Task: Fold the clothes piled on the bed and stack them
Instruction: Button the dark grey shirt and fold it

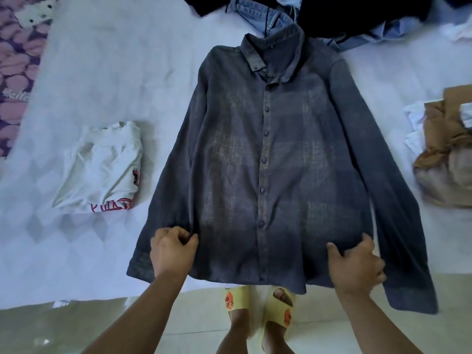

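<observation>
Blue-grey shirt (275,159) lay flat, buttoned, face-up on the bed (102,72). Your left hand (171,251) pinched its lower-left side seam with curled fingers. Your right hand (356,267) gripped the lower-right edge, thumb on top.

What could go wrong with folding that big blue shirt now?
1. The blue shirt's hem and right cuff hang over the bed's edge, so it might slide toward the floor if pulled.
2. Both sleeves lie spread out; folding from the hem, where the left hand and right hand grip it, could leave them bunched.
3. The collar touches the unfolded pile, so lifting may drag clothes along.
</observation>
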{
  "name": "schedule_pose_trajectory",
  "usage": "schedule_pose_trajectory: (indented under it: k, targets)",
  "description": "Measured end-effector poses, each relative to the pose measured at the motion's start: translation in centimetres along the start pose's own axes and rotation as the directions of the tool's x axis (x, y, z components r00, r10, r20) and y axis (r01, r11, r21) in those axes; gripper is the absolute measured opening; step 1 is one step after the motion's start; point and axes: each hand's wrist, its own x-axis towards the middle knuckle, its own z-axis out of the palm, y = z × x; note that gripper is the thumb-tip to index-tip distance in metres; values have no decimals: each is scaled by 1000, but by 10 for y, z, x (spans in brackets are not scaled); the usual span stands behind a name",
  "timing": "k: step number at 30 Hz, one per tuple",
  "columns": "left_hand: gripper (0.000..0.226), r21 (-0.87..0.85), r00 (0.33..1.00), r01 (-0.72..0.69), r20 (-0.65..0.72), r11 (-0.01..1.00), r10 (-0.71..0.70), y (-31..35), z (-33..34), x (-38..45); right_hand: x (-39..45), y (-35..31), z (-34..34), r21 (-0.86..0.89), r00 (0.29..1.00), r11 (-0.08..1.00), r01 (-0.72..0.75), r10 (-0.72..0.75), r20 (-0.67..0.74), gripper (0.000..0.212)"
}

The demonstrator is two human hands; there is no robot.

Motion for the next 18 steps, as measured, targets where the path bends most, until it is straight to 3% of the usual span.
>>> schedule_pose_trajectory:
  k: [3,5,8,10,13,16,18]
  targets:
    - [35,-93,999,16,-47,996,-21,1,1,-9,9,-1,-6,59,995,994,-95,93,31,56]
    - [30,-162,995,68,-58,984,-78,3,3,-16,12,2,-11,103,984,980,-172,175,-24,64]
    - [41,-195,975,220,55,956,-213,1,8,-20,15,11,-14,157,964,952,-263,264,16,68]
    - [32,-190,963,256,131,948,-234,1,7,-19,20,14,-14,119,956,952,-281,268,118,47]
    - [23,-275,957,290,90,917,-276,4,-1,-20,27,17,-21,191,976,962,-193,167,143,25]
    - [24,-315,949,304,13,899,-316,2,-12,-22,27,24,-44,371,999,927,-47,47,9,34]
    - [28,-289,953,287,-13,913,-304,-6,-15,-22,29,34,-58,365,997,929,62,-41,-67,35]
